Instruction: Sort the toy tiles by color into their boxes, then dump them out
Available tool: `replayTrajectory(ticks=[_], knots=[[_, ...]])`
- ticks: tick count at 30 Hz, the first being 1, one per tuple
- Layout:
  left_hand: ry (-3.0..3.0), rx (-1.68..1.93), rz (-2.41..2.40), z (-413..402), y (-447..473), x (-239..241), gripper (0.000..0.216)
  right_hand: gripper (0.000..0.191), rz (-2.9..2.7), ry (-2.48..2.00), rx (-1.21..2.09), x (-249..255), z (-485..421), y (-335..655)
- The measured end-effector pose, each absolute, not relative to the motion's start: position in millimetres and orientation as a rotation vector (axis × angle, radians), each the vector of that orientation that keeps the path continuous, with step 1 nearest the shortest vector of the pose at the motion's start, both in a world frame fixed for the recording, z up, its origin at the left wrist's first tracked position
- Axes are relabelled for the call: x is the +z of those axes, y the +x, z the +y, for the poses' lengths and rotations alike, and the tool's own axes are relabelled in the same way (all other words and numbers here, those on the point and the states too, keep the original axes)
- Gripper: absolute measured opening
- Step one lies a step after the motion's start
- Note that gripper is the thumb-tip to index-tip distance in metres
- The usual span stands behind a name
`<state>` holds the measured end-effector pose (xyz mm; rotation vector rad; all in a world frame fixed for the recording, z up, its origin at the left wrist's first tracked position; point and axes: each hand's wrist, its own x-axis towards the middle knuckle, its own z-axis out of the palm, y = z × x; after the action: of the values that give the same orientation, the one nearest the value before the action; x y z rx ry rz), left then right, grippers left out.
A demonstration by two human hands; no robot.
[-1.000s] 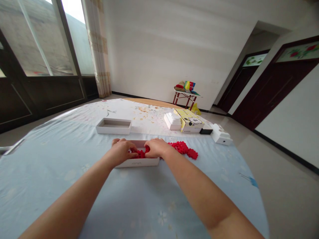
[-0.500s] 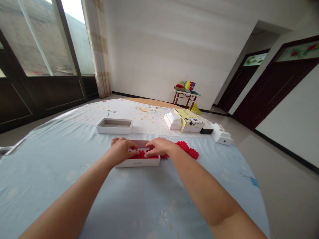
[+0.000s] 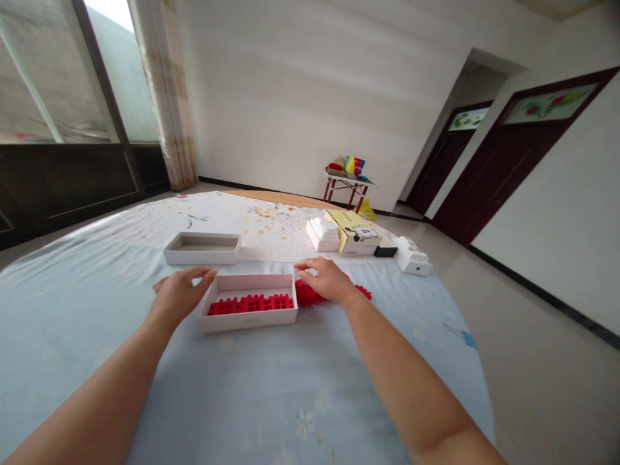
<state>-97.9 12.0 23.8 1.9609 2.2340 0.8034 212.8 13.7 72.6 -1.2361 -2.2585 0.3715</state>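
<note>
White shallow box [image 3: 249,301] sitting on a pale blue cloth [image 3: 271,394], rectangular, low-walled, lid off, faint lettering on its near wall too small to read. Inside, against the near wall, a row of red blocks [image 3: 252,303]: bright red, plastic-looking, gridded with small square openings, packed side by side from the left end almost to the right end. Far half of the box bare and white.

Left hand [image 3: 179,294] just beside the left end of the box, fingers loosely extended, thumb apart, holding nothing; fingertips close to the box's far-left corner, contact not clear. Right hand [image 3: 327,279] just beyond the right end of the box, palm down, fingers spread over a loose pile of red pieces [image 3: 310,294] lying on the cloth against the box's right wall; resting on them, whether any piece is gripped cannot be told.

Behind the box, a little to the left, a second empty white tray [image 3: 202,248]. Behind and to the right, a small white box [image 3: 322,234], a yellow carton [image 3: 352,231] with a cartoon face, a black item [image 3: 386,250], and a white device [image 3: 413,257]. Far beyond, by the wall, a small red-legged table [image 3: 345,184] with colourful things on top.
</note>
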Motion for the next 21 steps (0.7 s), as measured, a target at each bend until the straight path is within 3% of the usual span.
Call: replayTrajectory(ticks=[7,13,21], knots=[[1.828,0.838,2.103,17,-100,11,0.048,0.035,-1.869,-1.544,0.301,48,14,321],[1.776,0.865,2.101,16,-103,3,0.055,0.066,-1.956,-1.792,0.567,17,13,358],[1.821,0.961,2.066,12,-101,3,0.051,0.061,-1.97,-1.879,0.456,4,18,358]])
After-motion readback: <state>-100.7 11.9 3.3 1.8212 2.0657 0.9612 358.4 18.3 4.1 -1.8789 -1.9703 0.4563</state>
